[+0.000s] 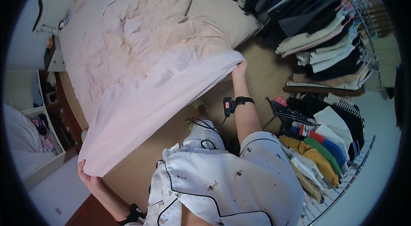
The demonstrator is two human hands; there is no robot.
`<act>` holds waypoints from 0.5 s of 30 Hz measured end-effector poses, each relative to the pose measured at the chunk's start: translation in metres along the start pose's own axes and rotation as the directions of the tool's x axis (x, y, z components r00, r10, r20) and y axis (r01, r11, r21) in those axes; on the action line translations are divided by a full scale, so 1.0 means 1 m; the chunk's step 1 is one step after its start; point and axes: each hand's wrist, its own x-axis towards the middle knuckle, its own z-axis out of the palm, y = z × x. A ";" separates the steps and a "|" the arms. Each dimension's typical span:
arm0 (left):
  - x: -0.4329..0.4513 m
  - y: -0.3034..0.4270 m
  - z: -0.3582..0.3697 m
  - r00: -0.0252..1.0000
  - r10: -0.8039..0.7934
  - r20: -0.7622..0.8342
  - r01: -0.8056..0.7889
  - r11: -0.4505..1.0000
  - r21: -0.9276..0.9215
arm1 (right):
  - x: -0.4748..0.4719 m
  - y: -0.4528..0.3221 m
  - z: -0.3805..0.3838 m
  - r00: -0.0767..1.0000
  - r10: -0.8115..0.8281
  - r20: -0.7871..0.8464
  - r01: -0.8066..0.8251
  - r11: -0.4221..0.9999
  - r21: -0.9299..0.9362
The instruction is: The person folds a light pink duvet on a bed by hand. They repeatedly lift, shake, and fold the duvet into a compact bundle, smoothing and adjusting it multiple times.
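Observation:
A pale pink quilt cover (138,107) is stretched between my two hands at the near side of the bed. My left hand (88,174) grips one corner of it, low on the left. Farther out on the right, my right hand (240,68) holds the other corner, its fingers partly hidden by the cloth. The fabric hangs taut along its lower edge between them. Beyond, the rest of the quilt lies rumpled over the bed, and a smooth beige bedsheet (221,14) shows at the far corner.
Clothes on hangers (298,17) fill a metal rack at the upper right. A second rack of garments (321,149) stands at the lower right. A white nightstand (56,60) and an open drawer (45,158) with cloth inside are on the left. Wooden floor (135,168) surrounds my feet.

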 end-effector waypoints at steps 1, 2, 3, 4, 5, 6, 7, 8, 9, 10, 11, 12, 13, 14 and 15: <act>0.000 0.005 -0.003 0.998 -0.024 0.056 0.024 1.000 0.006 | -0.004 -0.013 -0.001 0.997 0.052 0.057 -0.055 0.997 0.050; -0.002 0.010 -0.007 1.000 0.015 0.022 -0.016 0.999 0.038 | -0.012 -0.024 -0.007 0.994 -0.030 0.108 0.024 0.998 0.055; -0.004 0.014 -0.011 0.998 0.011 0.065 -0.015 0.998 0.062 | -0.019 -0.035 -0.014 0.973 -0.025 0.231 0.008 0.997 0.077; -0.007 0.017 -0.015 0.993 -0.008 0.119 -0.002 0.997 0.083 | -0.027 -0.044 -0.023 0.968 -0.043 0.249 0.010 0.991 0.134; -0.010 0.020 -0.020 0.994 0.000 0.108 -0.010 0.996 0.089 | -0.032 -0.050 -0.031 0.990 0.009 0.142 -0.031 0.988 0.154; -0.012 0.022 -0.026 0.994 -0.002 0.111 -0.007 0.996 0.085 | -0.035 -0.054 -0.038 0.995 0.028 0.100 -0.046 0.983 0.176; -0.014 0.023 -0.032 0.991 -0.035 0.130 0.027 0.998 0.058 | -0.035 -0.055 -0.043 0.993 -0.014 0.114 -0.007 0.983 0.186; -0.015 0.024 -0.038 0.992 -0.027 0.123 0.018 0.997 0.077 | -0.034 -0.055 -0.047 0.984 0.029 0.175 -0.081 0.951 0.298; -0.015 0.025 -0.044 0.994 0.014 0.106 -0.023 0.996 0.089 | -0.031 -0.051 -0.046 0.988 0.083 0.128 -0.108 0.975 0.195; -0.013 0.027 -0.050 0.994 0.013 0.110 -0.022 0.996 0.084 | -0.028 -0.050 -0.044 0.995 0.094 0.028 -0.096 0.993 0.073; -0.010 0.028 -0.056 0.982 -0.029 0.189 0.016 0.997 0.069 | -0.026 -0.045 -0.039 0.988 0.093 -0.124 -0.102 0.993 -0.065; -0.007 0.030 -0.063 0.993 0.002 0.121 -0.013 0.996 0.085 | -0.026 -0.044 -0.036 0.969 -0.108 -0.221 0.041 0.957 -0.286; -0.003 0.033 -0.070 0.992 -0.006 0.129 -0.006 0.996 0.086 | -0.029 -0.043 -0.031 0.925 -0.314 -0.214 0.161 0.834 -0.528; 0.000 0.034 -0.078 0.982 -0.033 0.187 0.020 0.997 0.071 | -0.036 -0.043 -0.029 0.899 -0.435 -0.055 0.308 0.715 -0.628; 0.003 0.035 -0.088 0.989 0.016 0.145 -0.027 0.997 0.075 | -0.048 -0.046 -0.029 0.849 -0.508 0.147 0.455 0.560 -0.692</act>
